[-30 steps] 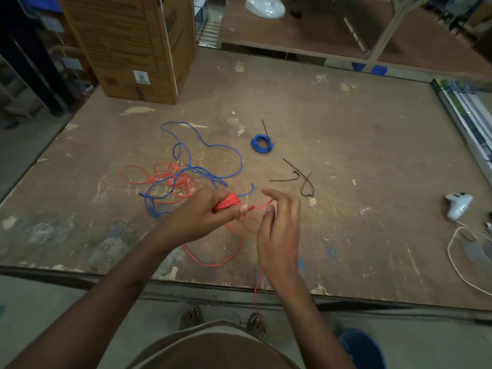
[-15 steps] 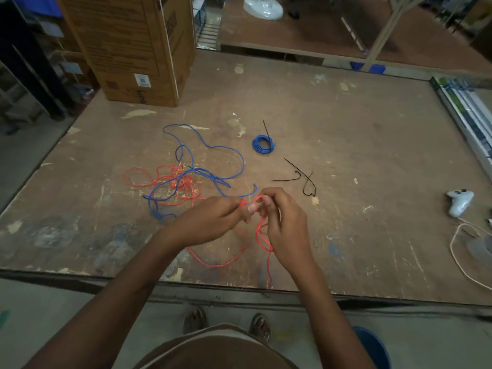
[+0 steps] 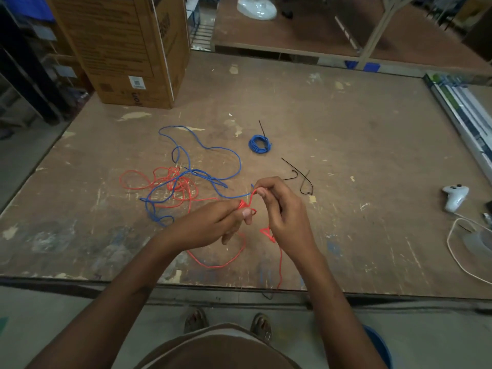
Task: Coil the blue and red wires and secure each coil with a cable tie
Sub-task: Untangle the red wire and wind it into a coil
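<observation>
Head view shows the job approx. half done or less. One blue coil [image 3: 259,144] lies finished on the table [image 3: 346,145], a black tie already around it w/ tail sticking up. Left hand [image 3: 213,225] grips a small red coil [image 3: 243,205] between thumb and fingers; right hand [image 3: 282,209] pinches the red wire [image 3: 254,193] just above it, fingers curled, feeding the next turn. Much red wire is not yet wound: one loop near the table edge, the rest tangled w/ loose blue wire [image 3: 202,147] at left. Spare cable ties [image 3: 300,177] wait near the right hand. Left to do, I judge: finish red coil, tie it, then the loose blue.
</observation>
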The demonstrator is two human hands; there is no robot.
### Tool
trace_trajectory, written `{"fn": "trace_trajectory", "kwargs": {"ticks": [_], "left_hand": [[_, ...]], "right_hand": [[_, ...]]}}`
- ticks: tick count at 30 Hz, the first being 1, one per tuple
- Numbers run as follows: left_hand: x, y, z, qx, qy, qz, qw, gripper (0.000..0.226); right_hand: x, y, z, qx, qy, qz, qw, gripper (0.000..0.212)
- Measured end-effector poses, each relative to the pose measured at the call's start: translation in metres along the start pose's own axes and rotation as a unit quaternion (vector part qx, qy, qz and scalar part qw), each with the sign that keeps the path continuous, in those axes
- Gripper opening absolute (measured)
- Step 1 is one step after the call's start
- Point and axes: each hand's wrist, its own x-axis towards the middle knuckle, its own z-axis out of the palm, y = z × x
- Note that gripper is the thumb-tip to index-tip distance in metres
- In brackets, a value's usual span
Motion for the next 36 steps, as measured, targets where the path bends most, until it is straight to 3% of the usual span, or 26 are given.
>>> {"fn": "trace_trajectory", "kwargs": {"ticks": [4, 7, 9, 10, 13, 16, 17, 19, 22, 24, 25, 27, 30, 33, 36], "left_hand": [[0.001, 0.0, -0.003, 0.078, -0.002, -0.004, 0.997, 0.042], [-0.002, 0.015, 0.004, -0.038, -0.013, 0.052, 0.998, 0.032], [0.0, 0.022, 0.007, -0.115, 0.015, 0.068, 0.991, 0.03], [0.001, 0.024, 0.007, -0.154, 0.033, 0.074, 0.985, 0.031], [0.009, 0.027, 0.009, -0.252, 0.097, 0.093, 0.958, 0.036], [0.021, 0.03, 0.006, -0.295, 0.186, 0.093, 0.932, 0.045], [0.025, 0.03, 0.005, -0.301, 0.219, 0.09, 0.924, 0.051], [0.033, 0.033, 0.008, -0.316, 0.276, 0.088, 0.904, 0.05], [0.045, 0.041, 0.015, -0.356, 0.334, 0.107, 0.866, 0.039], [0.054, 0.043, 0.008, -0.378, 0.365, 0.115, 0.843, 0.038], [0.059, 0.043, 0.001, -0.372, 0.385, 0.112, 0.837, 0.039], [0.066, 0.039, -0.011, -0.325, 0.42, 0.095, 0.842, 0.038], [0.07, 0.022, -0.012, -0.182, 0.412, 0.082, 0.889, 0.038], [0.067, -0.001, 0.003, 0.07, 0.309, 0.078, 0.945, 0.041], [0.061, -0.015, 0.002, 0.167, 0.225, 0.098, 0.955, 0.037]], "right_hand": [[0.003, 0.004, -0.007, -0.062, -0.001, -0.033, 0.998, 0.012], [0.005, 0.027, -0.012, -0.156, 0.008, -0.011, 0.988, 0.016], [-0.001, 0.036, -0.009, -0.182, -0.027, -0.031, 0.982, 0.009], [-0.004, 0.037, -0.006, -0.174, -0.054, -0.041, 0.982, 0.004], [-0.012, 0.037, 0.009, -0.124, -0.083, -0.022, 0.989, 0.015], [-0.018, 0.026, 0.027, 0.096, -0.114, 0.095, 0.984, 0.014], [-0.021, 0.017, 0.032, 0.223, -0.12, 0.143, 0.957, 0.022], [-0.024, 0.0, 0.041, 0.441, -0.112, 0.233, 0.859, 0.028], [-0.028, -0.005, 0.047, 0.587, -0.111, 0.307, 0.741, 0.038], [-0.036, -0.008, 0.05, 0.621, -0.131, 0.322, 0.703, 0.045], [-0.04, -0.012, 0.052, 0.609, -0.137, 0.329, 0.709, 0.047], [-0.048, -0.022, 0.055, 0.517, -0.14, 0.343, 0.772, 0.046], [-0.049, -0.034, 0.05, 0.349, -0.138, 0.302, 0.876, 0.036], [-0.035, -0.039, 0.033, 0.268, -0.171, 0.298, 0.9, 0.043], [-0.024, -0.044, 0.009, 0.217, -0.182, 0.299, 0.911, 0.047]]}}
